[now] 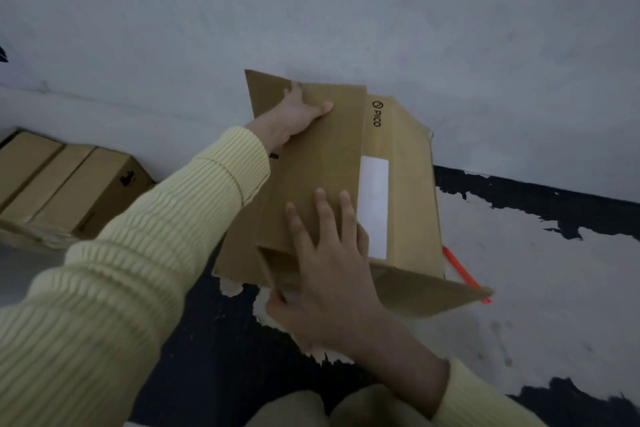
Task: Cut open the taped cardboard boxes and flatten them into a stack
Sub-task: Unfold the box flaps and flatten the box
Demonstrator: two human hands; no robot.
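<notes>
Cardboard box (398,184), partly flattened, is laid on the floor (536,288) against the wall (346,10). Its far edge is gripped by the left hand (298,113); the right hand (332,274) is pressed on top, fingers (325,215) straight and spread.

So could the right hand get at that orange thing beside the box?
Probably yes: the orange thing lies on the floor right of the box, partly under its flap, near the right hand.

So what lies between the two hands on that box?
Head view: only a bare brown panel of the cardboard box; the white label lies just right of that stretch.
</notes>
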